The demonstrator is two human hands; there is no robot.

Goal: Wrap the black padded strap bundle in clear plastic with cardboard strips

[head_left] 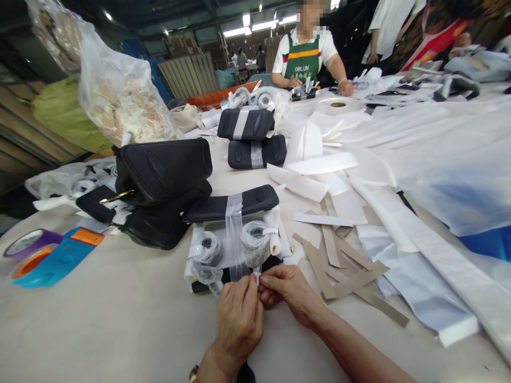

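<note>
My left hand (240, 314) and my right hand (289, 290) meet at the near edge of a bundle in the middle of the table. Their fingertips are pinched together by a small white piece (257, 276), too small and hidden to name. A black padded bag (255, 201) tops the bundle, and a clear band of tape (235, 223) runs down over it. Below lie coiled straps wrapped in thin white film (255, 239), with one more coil (208, 249) on the left. A dark part shows under the fingers, mostly covered.
Larger black bags (165, 167) stand on the left, beside a blue tape dispenser (59, 258) and a purple tape roll (30, 243). Two taped black bags (255, 151) sit farther back. Brown paper strips (351, 271) and white sheets lie right. A co-worker in a green apron (302, 58) handles things opposite.
</note>
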